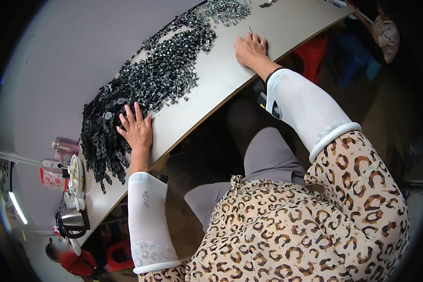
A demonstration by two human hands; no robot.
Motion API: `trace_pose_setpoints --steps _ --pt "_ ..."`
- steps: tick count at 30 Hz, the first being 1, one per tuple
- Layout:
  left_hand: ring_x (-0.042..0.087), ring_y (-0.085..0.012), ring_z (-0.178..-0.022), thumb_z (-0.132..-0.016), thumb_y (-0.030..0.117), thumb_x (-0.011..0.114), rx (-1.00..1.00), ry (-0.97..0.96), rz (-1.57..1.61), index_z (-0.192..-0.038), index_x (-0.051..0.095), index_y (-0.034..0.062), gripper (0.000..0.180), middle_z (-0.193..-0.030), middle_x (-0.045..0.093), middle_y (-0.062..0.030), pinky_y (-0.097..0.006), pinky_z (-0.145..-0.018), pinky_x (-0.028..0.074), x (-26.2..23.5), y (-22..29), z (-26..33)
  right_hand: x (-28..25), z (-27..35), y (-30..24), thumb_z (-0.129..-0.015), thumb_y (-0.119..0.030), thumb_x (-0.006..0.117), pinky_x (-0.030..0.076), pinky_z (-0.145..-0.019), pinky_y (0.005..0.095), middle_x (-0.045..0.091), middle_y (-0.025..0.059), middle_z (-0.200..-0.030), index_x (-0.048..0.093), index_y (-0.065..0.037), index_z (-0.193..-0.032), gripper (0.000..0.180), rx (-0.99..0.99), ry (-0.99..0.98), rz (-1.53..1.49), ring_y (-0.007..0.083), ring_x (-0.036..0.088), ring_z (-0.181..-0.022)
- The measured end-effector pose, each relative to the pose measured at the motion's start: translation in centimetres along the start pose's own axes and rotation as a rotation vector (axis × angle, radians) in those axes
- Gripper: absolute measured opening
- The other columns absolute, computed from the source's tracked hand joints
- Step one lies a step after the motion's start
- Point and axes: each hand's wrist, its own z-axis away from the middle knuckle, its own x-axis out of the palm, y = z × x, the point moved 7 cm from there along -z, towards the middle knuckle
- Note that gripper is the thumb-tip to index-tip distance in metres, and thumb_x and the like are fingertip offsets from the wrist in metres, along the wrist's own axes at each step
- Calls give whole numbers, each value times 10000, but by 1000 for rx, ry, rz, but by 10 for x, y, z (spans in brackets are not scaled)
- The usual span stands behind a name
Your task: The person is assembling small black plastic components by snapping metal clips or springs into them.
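Note:
My left hand [138, 133] is open, its fingers spread at the edge of a heap of flat black linked strips [103, 131], its palm side toward the tabletop. Beside them lies a long mound of small shiny dark metal-looking pieces [167, 70]. Farther right along the table, my right hand [251, 50] rests low over the white tabletop [221, 61] with its fingers curled. From its fingertips sticks out a thin dark stick-like thing [251, 30]; its exact kind is too small to make out. White sleeve covers wrap both forearms.
At the table's left end stand a kettle [74, 221], a plate [75, 174], a pink bottle [66, 146] and a red-and-white packet [52, 179]. Lighter small pieces [228, 11] lie at the far end. Red [311, 54] and blue [357, 56] stools and other people are beyond the table.

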Motion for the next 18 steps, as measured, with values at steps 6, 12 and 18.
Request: trace_pose_setpoints --steps 6,12,18 --pt "160 -355 -1354 -877 490 474 -52 23 179 -1455 176 253 692 -1507 138 -76 -617 -1041 135 5 -5 0 -13 -1 -2 -901 -283 444 243 -966 506 486 157 -1233 588 -81 -1127 336 -3 61 80 314 388 -1190" --pt "184 -365 -1344 -888 511 435 -130 -54 314 -1424 283 186 645 -1481 213 -111 -610 -1039 153 -4 -12 10 -23 8 -6 -906 -403 461 264 -944 513 468 152 -1240 570 -115 -1133 382 41 22 84 313 396 -1165" --pt "171 -361 -1362 -891 544 400 -158 -178 420 -1396 344 148 644 -1486 225 -114 -609 -1047 148 -6 -13 12 -26 8 -5 -904 -425 452 247 -987 518 366 150 -1363 482 -134 -1235 441 104 23 165 303 346 -1238"
